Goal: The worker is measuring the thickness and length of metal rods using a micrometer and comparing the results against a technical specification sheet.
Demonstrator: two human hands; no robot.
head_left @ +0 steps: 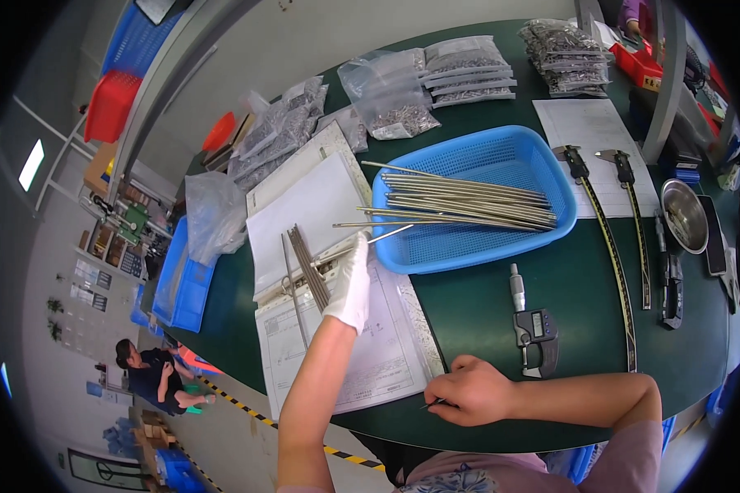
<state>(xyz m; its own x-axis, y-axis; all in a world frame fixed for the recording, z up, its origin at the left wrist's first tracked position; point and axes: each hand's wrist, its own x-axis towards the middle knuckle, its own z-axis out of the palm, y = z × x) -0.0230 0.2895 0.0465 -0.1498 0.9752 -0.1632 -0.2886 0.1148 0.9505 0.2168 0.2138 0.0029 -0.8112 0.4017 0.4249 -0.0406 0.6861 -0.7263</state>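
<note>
My left hand (351,287), in a white glove, reaches over the open binder (386,345) with its fingers closed on a thin metal rod (393,233). One end of that rod crosses the near left rim of a blue mesh basket (469,261). Inside the basket lies a bundle of similar long rods (477,201), some sticking out past its left rim. Several darker rods (311,267) rest on the papers beside my gloved hand. Near the table's front edge, my bare right hand (473,392) is curled around a thin, dark-tipped, pen-like object (436,403), mostly hidden by the fingers.
A digital micrometer (536,333) lies right of the binder. Two calipers (577,168) stretch along the right side, near a metal bowl (684,215) and a phone (712,234). Bags of small metal parts (403,119) line the back. A person (160,378) sits far left.
</note>
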